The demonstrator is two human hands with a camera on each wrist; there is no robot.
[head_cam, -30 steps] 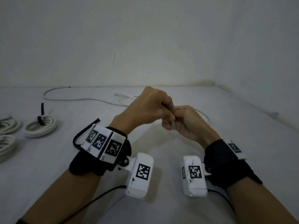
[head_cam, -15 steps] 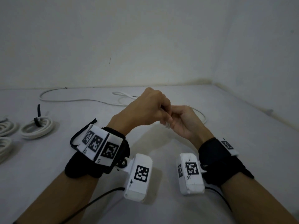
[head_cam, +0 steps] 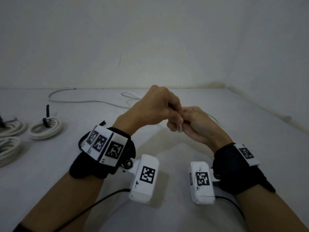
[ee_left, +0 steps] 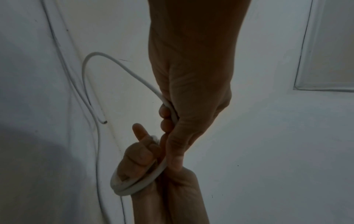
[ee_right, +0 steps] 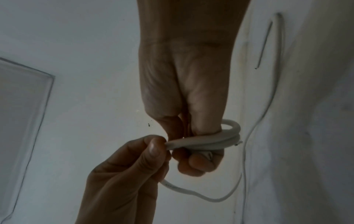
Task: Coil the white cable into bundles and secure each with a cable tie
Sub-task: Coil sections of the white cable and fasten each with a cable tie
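At frame centre the right hand (head_cam: 197, 126) is clenching a small started coil of white cable (ee_right: 203, 141); the left hand (head_cam: 155, 111) is pinching the feeding strand; judging by this, winding another loop is coming next.

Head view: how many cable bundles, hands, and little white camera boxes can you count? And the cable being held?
Coiled bundles: 3
Hands, left hand and right hand: 2
White camera boxes: 2
White cable held in both hands: 1
Total: 8
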